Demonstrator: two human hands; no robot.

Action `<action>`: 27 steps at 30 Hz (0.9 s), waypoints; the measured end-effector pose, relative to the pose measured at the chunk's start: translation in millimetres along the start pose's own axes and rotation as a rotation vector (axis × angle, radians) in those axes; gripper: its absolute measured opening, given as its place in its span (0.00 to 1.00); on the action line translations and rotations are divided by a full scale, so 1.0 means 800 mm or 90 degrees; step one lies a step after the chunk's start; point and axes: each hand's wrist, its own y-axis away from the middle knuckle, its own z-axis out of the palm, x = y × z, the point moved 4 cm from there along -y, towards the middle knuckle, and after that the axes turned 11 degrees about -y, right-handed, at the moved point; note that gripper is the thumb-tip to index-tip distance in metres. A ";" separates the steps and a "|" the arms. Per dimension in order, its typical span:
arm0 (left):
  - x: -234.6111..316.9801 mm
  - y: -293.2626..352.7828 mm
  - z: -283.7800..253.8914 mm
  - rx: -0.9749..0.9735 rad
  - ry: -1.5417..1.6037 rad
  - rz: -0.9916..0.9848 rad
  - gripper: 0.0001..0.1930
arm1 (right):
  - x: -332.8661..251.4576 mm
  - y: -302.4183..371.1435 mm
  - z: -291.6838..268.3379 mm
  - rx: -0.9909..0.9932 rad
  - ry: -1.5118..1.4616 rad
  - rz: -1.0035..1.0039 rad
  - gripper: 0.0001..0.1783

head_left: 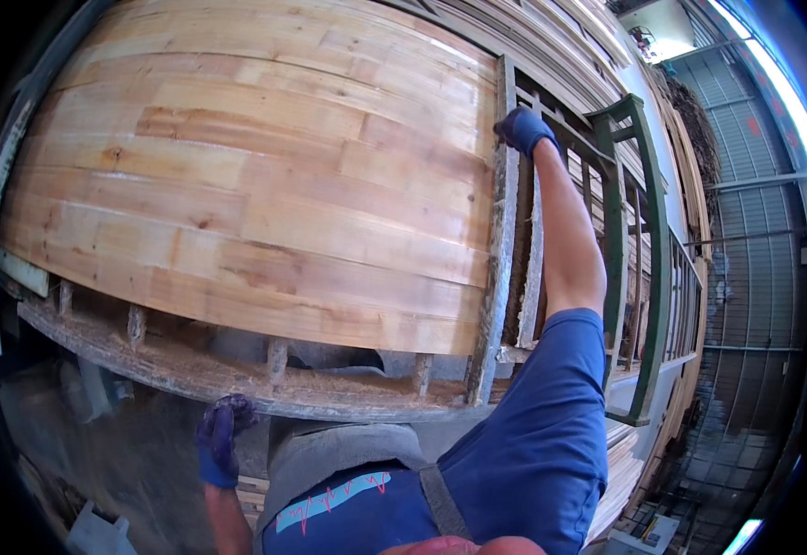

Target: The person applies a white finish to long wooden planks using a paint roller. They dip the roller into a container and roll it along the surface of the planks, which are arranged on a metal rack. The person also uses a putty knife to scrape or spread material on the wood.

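A broad panel of joined light wood strips (311, 185) lies flat in front of me, its surface shiny in places. My right hand (522, 129), in a dark blue glove, is stretched out to the panel's far right edge. Its fingers close over the worn metal bar (501, 231) that runs along that edge. My left hand (223, 435), in a dark purple glove, hangs low beside the curved front rail (172, 377). Its fingers are loosely bent and somewhat apart, with nothing visible in them. Whether the fingertips touch the rail is unclear.
Short posts (277, 356) and sawdust-like debris line the gap between panel and front rail. A green metal frame (649, 277) stands right of my right arm. Long stacked boards (552, 46) lie beyond it. A metal-sheet wall (755, 277) rises farther right.
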 end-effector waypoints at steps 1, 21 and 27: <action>-0.009 0.005 0.005 0.000 0.003 0.001 0.17 | 0.002 -0.002 0.000 -0.043 0.037 -0.042 0.18; -0.053 0.169 0.193 -0.061 -0.032 0.088 0.13 | 0.066 0.331 0.000 -0.086 -0.428 0.006 0.14; -0.088 0.208 0.201 -0.047 -0.042 0.117 0.13 | 0.093 0.338 0.020 -0.095 -0.549 0.057 0.14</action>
